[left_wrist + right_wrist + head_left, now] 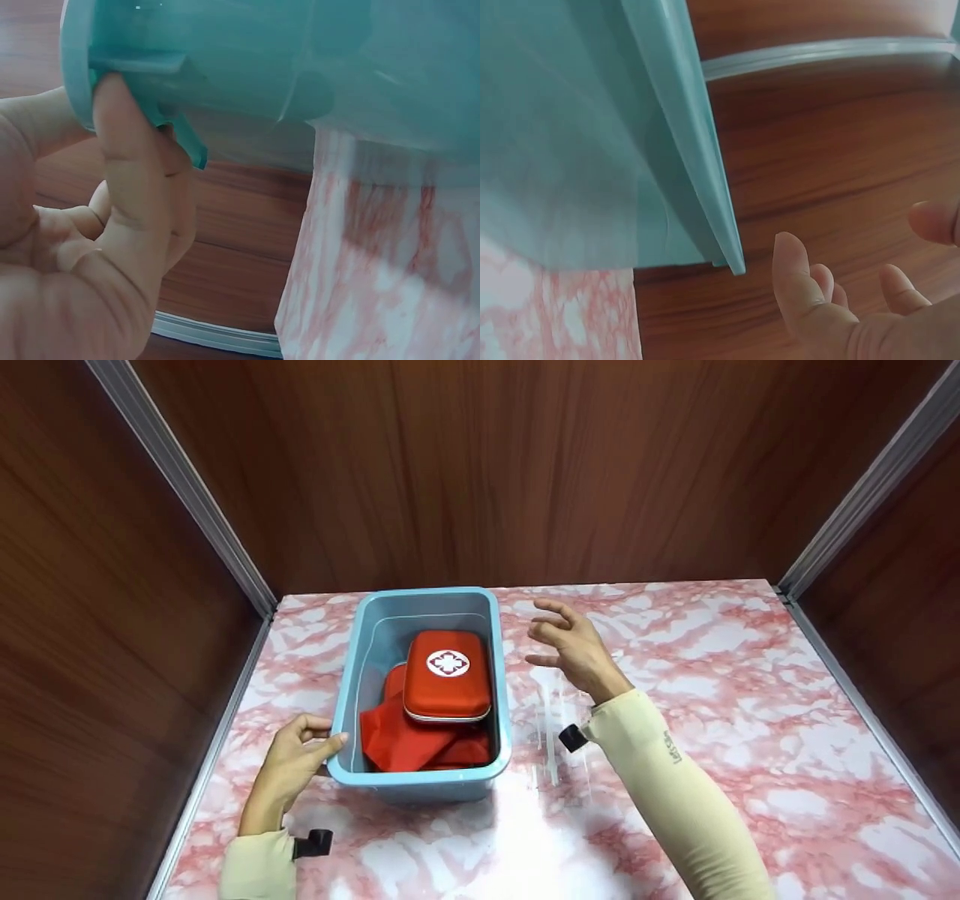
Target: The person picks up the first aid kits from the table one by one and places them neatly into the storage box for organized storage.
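A light blue plastic bin (504, 690) stands on the table. Inside lie a red first-aid case (450, 694) with a white cross emblem and, under it, red fabric (401, 739) whose kind I cannot tell. My left hand (300, 750) grips the bin's left rim near its front corner, thumb on top; in the left wrist view the fingers (124, 150) curl beneath the rim. To the right of the bin, apart from it, my right hand (574, 649) hovers with fingers spread and nothing held. The right wrist view shows that hand (840, 315) beside the bin's rim (694, 142).
The table (712, 682) has a red and white marbled top. Brown wood-grain panels (480, 472) enclose it at the back and both sides, with metal strips (187, 495) along the corners.
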`<state>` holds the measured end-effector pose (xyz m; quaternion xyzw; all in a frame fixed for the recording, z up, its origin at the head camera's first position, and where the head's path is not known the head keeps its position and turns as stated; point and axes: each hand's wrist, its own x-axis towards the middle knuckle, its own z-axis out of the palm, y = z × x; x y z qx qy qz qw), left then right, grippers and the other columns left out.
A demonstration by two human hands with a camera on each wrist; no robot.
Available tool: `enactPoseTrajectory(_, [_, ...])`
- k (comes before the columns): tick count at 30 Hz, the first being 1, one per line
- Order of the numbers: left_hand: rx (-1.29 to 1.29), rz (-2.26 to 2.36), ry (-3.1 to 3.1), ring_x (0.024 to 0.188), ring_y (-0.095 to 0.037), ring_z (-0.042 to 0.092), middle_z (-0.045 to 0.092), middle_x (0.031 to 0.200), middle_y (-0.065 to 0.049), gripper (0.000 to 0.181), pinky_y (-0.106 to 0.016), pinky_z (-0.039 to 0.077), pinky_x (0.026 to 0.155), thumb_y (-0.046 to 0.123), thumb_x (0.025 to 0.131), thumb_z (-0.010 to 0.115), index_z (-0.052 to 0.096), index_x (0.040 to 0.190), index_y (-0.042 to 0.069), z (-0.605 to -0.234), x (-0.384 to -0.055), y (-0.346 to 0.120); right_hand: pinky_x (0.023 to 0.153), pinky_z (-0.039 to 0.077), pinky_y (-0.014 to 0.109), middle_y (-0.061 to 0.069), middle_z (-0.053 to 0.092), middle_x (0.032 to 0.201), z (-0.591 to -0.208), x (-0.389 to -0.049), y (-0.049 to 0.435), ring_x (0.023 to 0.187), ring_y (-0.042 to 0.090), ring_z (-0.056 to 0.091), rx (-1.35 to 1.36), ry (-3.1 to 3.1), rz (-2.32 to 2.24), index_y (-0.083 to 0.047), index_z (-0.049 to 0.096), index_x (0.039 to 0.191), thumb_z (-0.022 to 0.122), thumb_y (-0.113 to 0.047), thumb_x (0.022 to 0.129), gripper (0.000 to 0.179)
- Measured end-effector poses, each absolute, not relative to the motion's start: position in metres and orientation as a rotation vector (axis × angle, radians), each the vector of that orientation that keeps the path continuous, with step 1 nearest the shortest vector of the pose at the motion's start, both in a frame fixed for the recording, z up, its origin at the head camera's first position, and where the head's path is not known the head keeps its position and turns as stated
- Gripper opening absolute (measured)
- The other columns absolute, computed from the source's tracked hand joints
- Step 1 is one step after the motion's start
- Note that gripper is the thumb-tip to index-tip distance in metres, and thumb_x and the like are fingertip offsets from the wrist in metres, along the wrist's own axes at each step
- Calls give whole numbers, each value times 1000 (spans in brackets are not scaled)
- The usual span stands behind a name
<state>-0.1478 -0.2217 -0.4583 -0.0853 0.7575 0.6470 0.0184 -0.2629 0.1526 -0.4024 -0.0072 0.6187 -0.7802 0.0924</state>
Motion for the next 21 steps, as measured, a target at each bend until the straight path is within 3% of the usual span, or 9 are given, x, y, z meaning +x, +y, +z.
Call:
enactPoseTrajectory(8, [-259, 1939, 2409, 71, -11, 63, 60, 94, -11, 31, -28, 56, 57, -2, 91, 69, 51, 115, -10, -455, -146, -224, 100, 45, 62, 21, 42, 136, -406, -257, 163, 129, 38, 43, -76, 1862, -2271, -1, 35, 149, 51, -4, 101, 51])
enactPoseTrajectory(17, [-219, 1784, 2555, 71, -12, 65, 63, 99, -18, 32, -25, 55, 57, 3, 92, 69, 52, 115, -11, -451, -145, -221, 91, 53, 46, 22, 42, 146, -411, -251, 174, 128, 32, 46, -139, 2043, -2124, -3, 34, 152, 53, -9, 99, 56])
enactPoseTrajectory(21, [-187, 1591, 2719, 82, -19, 68, 67, 106, -21, 34, -25, 54, 62, 8, 92, 71, 56, 118, -9, -447, -144, -219, 92, 51, 44, 23, 42, 147, -414, -248, 179, 132, 34, 45, -177, 2110, -2063, -4, 33, 154, 54, -11, 100, 58])
